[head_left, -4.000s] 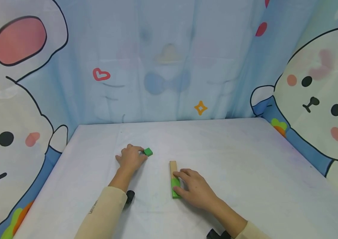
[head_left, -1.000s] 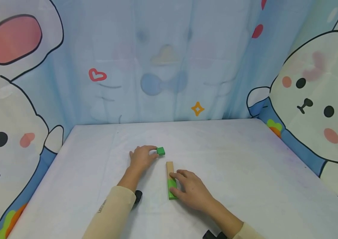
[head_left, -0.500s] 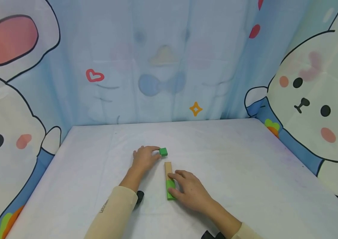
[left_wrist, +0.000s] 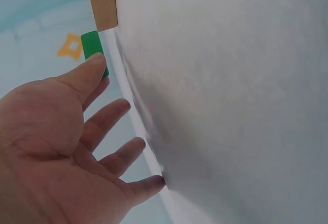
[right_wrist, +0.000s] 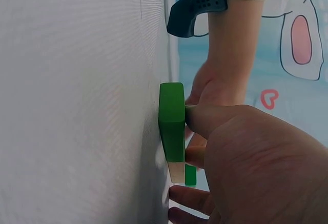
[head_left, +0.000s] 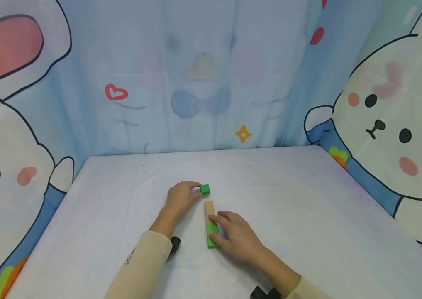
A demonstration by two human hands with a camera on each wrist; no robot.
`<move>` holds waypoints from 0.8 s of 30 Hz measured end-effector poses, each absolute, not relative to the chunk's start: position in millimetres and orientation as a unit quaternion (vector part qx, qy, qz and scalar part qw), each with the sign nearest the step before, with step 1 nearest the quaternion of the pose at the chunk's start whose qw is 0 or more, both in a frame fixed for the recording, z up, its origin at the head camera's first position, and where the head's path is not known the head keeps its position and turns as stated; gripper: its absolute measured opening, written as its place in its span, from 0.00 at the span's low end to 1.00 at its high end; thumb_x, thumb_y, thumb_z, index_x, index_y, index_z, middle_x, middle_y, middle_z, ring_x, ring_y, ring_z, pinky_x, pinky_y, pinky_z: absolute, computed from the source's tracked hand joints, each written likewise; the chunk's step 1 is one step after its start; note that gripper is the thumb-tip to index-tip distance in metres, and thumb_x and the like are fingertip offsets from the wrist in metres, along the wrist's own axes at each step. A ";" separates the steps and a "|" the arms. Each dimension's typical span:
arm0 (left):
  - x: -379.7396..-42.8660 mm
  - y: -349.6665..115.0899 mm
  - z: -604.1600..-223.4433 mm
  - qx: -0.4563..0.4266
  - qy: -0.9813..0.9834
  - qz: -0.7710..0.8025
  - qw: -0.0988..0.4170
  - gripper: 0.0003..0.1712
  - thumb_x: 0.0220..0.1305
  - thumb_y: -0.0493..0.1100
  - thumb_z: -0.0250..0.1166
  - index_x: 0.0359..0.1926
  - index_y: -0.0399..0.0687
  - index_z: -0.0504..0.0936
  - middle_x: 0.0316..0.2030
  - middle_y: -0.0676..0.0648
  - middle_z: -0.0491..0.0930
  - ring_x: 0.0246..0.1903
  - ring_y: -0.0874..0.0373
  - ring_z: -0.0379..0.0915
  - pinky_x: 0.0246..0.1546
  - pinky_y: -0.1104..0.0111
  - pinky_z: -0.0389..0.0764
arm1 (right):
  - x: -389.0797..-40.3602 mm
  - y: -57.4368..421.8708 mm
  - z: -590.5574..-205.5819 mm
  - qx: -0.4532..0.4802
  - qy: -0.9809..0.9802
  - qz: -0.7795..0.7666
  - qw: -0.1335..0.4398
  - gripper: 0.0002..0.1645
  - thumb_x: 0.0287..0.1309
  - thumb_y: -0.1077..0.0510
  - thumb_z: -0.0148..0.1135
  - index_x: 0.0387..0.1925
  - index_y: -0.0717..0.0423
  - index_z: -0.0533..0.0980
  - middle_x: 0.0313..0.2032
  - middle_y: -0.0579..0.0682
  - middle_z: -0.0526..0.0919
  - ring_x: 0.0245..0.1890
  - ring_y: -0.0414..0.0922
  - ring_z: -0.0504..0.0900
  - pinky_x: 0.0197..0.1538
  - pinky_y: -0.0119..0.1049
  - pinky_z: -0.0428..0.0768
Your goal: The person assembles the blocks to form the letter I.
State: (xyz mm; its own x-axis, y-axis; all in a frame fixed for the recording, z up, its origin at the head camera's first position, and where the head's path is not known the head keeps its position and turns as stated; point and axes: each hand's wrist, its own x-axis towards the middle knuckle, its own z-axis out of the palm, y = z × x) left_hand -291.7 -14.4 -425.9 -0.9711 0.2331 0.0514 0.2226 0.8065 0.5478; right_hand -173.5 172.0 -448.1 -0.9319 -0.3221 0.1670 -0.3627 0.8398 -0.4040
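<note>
Near the table's middle, in the head view, my left hand (head_left: 182,198) pinches a small green block (head_left: 205,189) between thumb and forefinger. The left wrist view shows that green block (left_wrist: 91,43) at the fingertips, with its other fingers spread. Just nearer to me lies a row: a plain wooden block (head_left: 209,209) end to end with a lighter green block (head_left: 211,233). My right hand (head_left: 240,238) rests its thumb on the lighter green one and its forefinger on the wooden one. In the right wrist view, the thumb presses on the green block (right_wrist: 172,124).
A white-covered table (head_left: 308,216) carries the blocks. Behind it hangs a blue curtain (head_left: 203,83) with printed figures, and rabbit prints flank both sides. Black wrist devices, such as the one at the left wrist (head_left: 174,246), sit close to the tabletop.
My left hand has carried the small green block rightward, to just beyond the far end of the row. My right hand has kept its place on the row; the view has shifted slightly.
</note>
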 end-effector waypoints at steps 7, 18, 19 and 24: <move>-292.9 -11.5 -426.0 0.117 0.955 0.271 0.017 0.22 0.71 0.51 0.66 0.63 0.56 0.84 0.64 0.46 0.82 0.67 0.42 0.73 0.69 0.39 0.65 | -173.2 171.0 -446.4 0.171 -0.960 0.219 0.036 0.29 0.68 0.43 0.65 0.67 0.47 0.77 0.67 0.58 0.77 0.69 0.60 0.74 0.69 0.61 0.71; -294.2 -8.2 -423.7 0.113 0.961 0.253 0.025 0.21 0.71 0.50 0.67 0.63 0.57 0.84 0.63 0.46 0.82 0.67 0.43 0.74 0.68 0.39 0.67 | -173.5 171.0 -444.6 0.173 -0.960 0.218 0.035 0.29 0.69 0.43 0.64 0.67 0.48 0.77 0.66 0.59 0.77 0.69 0.60 0.74 0.69 0.60 0.71; -294.2 -8.0 -423.3 0.112 0.961 0.251 0.025 0.21 0.71 0.50 0.67 0.62 0.57 0.84 0.63 0.47 0.82 0.67 0.43 0.74 0.68 0.39 0.67 | -173.7 170.9 -444.5 0.173 -0.960 0.218 0.036 0.29 0.69 0.43 0.65 0.67 0.48 0.77 0.66 0.59 0.77 0.69 0.60 0.74 0.69 0.60 0.71; -294.3 -6.0 -423.2 0.117 0.966 0.227 0.028 0.20 0.70 0.51 0.68 0.61 0.59 0.85 0.64 0.45 0.81 0.67 0.42 0.74 0.68 0.36 0.66 | -173.8 170.1 -444.3 0.172 -0.960 0.219 0.035 0.29 0.68 0.44 0.65 0.67 0.49 0.77 0.66 0.59 0.77 0.69 0.59 0.74 0.70 0.60 0.71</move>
